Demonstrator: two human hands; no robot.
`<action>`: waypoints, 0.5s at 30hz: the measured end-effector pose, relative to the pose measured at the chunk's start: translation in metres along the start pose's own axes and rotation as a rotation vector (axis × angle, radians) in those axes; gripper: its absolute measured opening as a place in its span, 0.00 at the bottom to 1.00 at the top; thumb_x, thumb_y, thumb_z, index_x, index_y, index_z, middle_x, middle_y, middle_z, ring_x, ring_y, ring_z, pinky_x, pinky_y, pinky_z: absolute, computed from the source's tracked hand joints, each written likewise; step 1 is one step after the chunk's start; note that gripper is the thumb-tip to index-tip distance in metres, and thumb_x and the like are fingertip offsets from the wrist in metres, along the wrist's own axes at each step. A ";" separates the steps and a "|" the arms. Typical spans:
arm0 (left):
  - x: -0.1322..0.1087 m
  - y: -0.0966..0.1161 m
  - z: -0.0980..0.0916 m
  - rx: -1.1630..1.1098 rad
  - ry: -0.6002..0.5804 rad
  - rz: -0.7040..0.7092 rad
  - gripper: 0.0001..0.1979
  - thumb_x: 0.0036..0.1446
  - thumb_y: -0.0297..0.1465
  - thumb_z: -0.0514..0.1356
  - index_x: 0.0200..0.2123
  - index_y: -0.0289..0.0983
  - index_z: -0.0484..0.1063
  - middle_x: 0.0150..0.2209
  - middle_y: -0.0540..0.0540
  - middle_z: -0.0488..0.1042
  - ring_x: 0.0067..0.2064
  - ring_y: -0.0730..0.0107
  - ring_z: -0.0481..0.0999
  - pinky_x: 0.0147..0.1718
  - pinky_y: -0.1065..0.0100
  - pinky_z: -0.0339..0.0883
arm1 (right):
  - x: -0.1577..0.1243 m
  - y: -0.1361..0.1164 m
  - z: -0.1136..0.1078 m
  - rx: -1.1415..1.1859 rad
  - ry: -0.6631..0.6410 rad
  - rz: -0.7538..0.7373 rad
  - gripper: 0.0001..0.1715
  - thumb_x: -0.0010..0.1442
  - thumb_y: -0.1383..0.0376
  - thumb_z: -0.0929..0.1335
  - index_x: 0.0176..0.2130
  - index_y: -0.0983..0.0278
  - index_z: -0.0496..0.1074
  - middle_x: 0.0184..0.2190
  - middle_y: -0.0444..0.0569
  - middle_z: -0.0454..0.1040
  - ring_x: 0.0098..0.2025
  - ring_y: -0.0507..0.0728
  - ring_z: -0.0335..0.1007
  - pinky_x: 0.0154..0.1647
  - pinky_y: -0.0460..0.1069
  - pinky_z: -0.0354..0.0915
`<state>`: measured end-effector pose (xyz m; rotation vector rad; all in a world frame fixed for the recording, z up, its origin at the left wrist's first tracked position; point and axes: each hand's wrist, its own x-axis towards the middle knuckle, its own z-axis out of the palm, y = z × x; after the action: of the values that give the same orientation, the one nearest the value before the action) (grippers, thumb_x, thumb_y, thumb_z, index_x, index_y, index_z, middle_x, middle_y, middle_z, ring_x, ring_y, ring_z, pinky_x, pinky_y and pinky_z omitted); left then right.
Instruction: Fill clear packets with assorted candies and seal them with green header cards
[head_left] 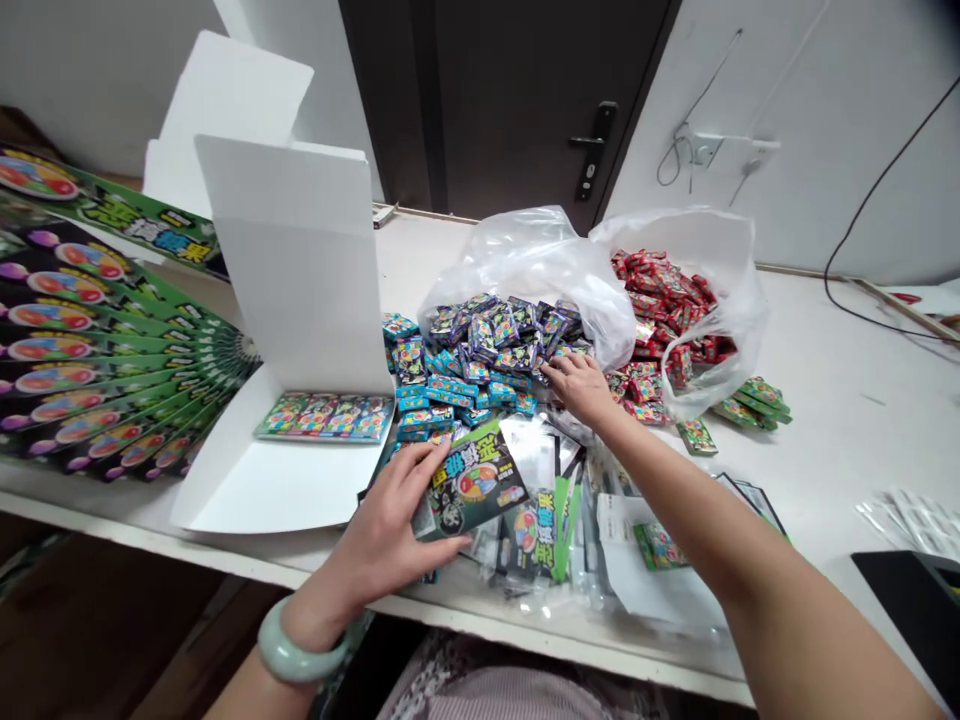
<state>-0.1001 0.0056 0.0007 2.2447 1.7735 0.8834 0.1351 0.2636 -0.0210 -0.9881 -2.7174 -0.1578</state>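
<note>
My left hand [401, 510] grips a black and green printed packet [480, 480], thumb below it and fingers along its left side. At the pile of small purple boxes [517, 330], my right hand [581, 385] has its fingers bent down, the tips on one purple box near the pile's front. Small blue boxes [450, 390] lie heaped left of that hand. Under and right of the held packet are more printed packets [529, 535] in clear plastic.
An open white carton [300, 270] at left holds a row of small boxes [326, 415]. Fanned printed sheets [112, 340] lie further left. A plastic bag [716, 350] spills red boxes [660, 290]; green boxes [754, 400] lie beside it. A black object [900, 600] sits at right.
</note>
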 end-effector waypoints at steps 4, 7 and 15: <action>-0.005 -0.009 -0.006 0.002 0.031 -0.015 0.47 0.50 0.40 0.67 0.68 0.45 0.45 0.57 0.38 0.61 0.57 0.47 0.66 0.56 0.48 0.65 | -0.030 -0.016 -0.016 0.024 -0.038 -0.115 0.16 0.65 0.61 0.63 0.48 0.66 0.73 0.51 0.57 0.73 0.53 0.62 0.65 0.53 0.57 0.60; -0.007 -0.010 -0.007 0.010 0.034 -0.014 0.46 0.51 0.40 0.67 0.68 0.45 0.45 0.56 0.38 0.61 0.57 0.48 0.66 0.56 0.48 0.65 | -0.055 -0.040 -0.019 0.093 -0.126 -0.216 0.15 0.61 0.57 0.68 0.43 0.65 0.74 0.50 0.58 0.73 0.52 0.63 0.66 0.53 0.59 0.61; -0.017 -0.004 0.000 0.065 -0.065 0.030 0.48 0.50 0.43 0.67 0.68 0.44 0.44 0.58 0.36 0.61 0.58 0.46 0.65 0.56 0.47 0.64 | -0.070 -0.054 -0.005 0.298 -0.272 -0.079 0.43 0.48 0.58 0.75 0.59 0.71 0.63 0.58 0.66 0.65 0.59 0.69 0.62 0.58 0.63 0.59</action>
<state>-0.1059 -0.0085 -0.0074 2.3179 1.7698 0.7596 0.1532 0.1780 -0.0360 -0.8701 -2.9054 0.3843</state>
